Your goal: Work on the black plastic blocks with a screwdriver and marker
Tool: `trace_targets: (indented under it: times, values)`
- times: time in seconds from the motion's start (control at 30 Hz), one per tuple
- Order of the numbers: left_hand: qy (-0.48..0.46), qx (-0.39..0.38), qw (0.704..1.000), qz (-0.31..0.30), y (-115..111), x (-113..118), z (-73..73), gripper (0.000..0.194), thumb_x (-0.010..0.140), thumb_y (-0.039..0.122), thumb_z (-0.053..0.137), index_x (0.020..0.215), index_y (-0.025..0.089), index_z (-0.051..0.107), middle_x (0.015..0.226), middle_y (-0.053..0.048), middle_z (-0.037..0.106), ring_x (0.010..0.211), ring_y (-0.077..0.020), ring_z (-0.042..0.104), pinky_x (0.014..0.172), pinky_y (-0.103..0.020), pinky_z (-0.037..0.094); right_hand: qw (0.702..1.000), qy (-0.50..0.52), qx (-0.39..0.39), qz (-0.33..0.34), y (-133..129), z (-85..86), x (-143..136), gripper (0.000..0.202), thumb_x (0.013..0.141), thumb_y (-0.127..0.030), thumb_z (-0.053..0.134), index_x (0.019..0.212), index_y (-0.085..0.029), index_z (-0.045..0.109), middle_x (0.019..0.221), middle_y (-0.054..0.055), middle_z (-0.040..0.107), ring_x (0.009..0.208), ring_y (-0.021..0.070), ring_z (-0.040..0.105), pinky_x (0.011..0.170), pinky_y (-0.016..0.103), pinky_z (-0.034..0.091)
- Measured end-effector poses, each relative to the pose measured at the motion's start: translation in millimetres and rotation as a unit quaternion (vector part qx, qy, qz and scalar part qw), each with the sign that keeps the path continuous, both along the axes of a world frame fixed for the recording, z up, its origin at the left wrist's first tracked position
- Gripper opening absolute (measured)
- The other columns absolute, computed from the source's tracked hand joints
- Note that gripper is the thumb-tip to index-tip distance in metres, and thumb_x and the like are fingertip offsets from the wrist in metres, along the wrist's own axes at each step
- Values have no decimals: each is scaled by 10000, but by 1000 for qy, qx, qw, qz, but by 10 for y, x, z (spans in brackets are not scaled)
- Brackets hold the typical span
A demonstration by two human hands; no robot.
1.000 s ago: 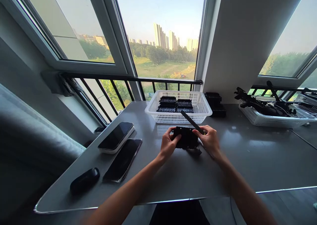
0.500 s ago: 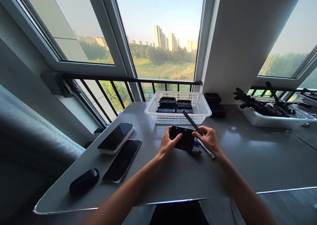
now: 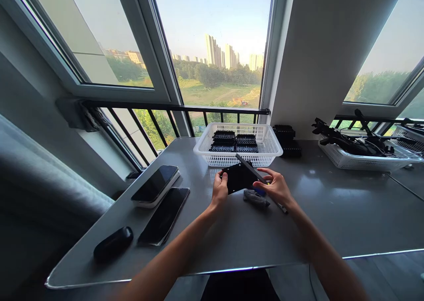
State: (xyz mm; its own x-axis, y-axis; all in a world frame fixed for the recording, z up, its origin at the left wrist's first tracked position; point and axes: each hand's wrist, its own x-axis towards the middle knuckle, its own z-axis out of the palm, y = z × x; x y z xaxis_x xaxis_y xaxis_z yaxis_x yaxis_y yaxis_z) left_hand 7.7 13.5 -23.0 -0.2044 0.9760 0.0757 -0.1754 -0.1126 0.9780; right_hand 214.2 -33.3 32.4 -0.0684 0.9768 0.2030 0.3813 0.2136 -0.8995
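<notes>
While the left hand [image 3: 219,191] grips a black panel [image 3: 236,179] by its near-left edge, in front of the white basket [image 3: 215,159] in the head view, the right hand [image 3: 276,188] pinches a dark strip [image 3: 251,169] slanting over that panel. Contact between strip and panel cannot be determined. Black ribbed parts [image 3: 224,142] lie inside the basket; similar black blocks [image 3: 287,147] stand just right of it. Nearer the viewer than the basket, a grey bundle [image 3: 256,198] rests on the table [image 3: 212,243].
</notes>
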Motion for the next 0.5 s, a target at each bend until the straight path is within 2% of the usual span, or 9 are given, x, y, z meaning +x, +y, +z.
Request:
trace_targets:
  times: [0.13,0.27,0.33,0.4,0.5]
  values:
    - [-41,-7,998,-43,-16,25,39,495,661,437,717,1021,149,539,929,-65,658,844,-179,641,784,-315,508,999,49,-2,15,12,-33,-39,665,687,-452,759,1274,-195,580,773,34,719,569,153,617,528,241,457]
    - [-12,-27,992,-121,-134,28,189,628,550,317,813,1099,151,558,811,-35,675,720,-175,656,668,-286,518,996,74,33,-48,51,-52,-6,570,739,-451,706,1221,-160,615,748,44,715,572,154,601,544,252,448]
    - [3,-43,983,-177,-209,38,279,673,534,290,826,1137,158,557,800,-39,692,694,-186,666,638,-286,524,995,71,45,-61,56,-41,10,535,743,-452,696,1179,-148,640,726,40,705,567,152,591,545,255,440]
    - [6,-44,974,-220,-274,61,353,674,542,300,827,1145,161,561,843,-57,714,724,-205,681,655,-300,538,995,69,50,-44,46,-22,8,505,736,-451,700,1137,-146,662,716,35,695,587,158,596,553,255,440]
    - [13,-19,971,-237,-327,101,404,583,604,361,798,1105,151,584,939,-89,724,813,-232,690,716,-325,553,996,64,57,-20,24,-7,-22,495,723,-464,713,1105,-151,678,717,32,686,605,160,596,553,251,437]
